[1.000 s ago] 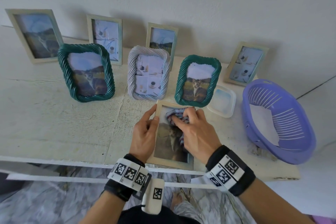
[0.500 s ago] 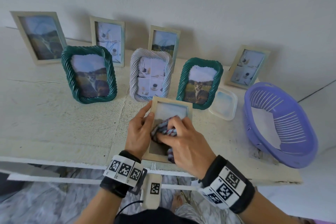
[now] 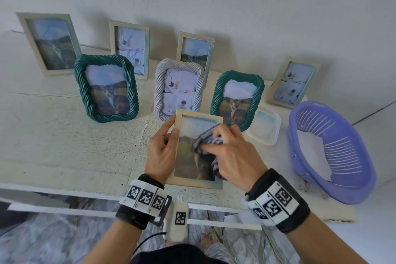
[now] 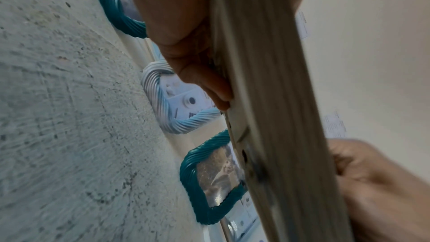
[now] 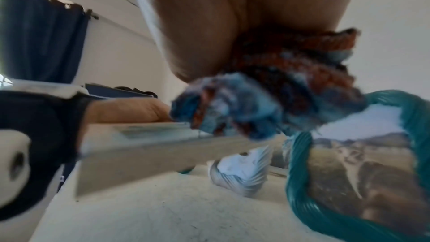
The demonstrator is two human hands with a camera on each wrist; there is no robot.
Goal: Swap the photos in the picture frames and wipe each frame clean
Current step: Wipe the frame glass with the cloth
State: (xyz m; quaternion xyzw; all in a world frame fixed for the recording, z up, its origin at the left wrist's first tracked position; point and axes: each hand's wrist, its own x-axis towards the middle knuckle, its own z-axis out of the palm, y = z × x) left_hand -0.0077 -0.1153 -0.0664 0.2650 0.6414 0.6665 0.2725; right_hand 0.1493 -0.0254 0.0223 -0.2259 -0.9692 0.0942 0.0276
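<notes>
Behind, frames (image 3: 105,89) crowd the scuffed white table (image 3: 53,146) against the wall (image 3: 235,2).

Beige frame (image 3: 196,182), blue-and-red striped cloth (image 3: 206,138), purple basket (image 3: 347,188)

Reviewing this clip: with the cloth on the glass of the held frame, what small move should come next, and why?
Probably draw the cloth down toward the near edge. The right hand presses it on the upper middle of the glass, while the left hand grips the beige frame by its left side, so the lower glass looks not yet covered.
</notes>
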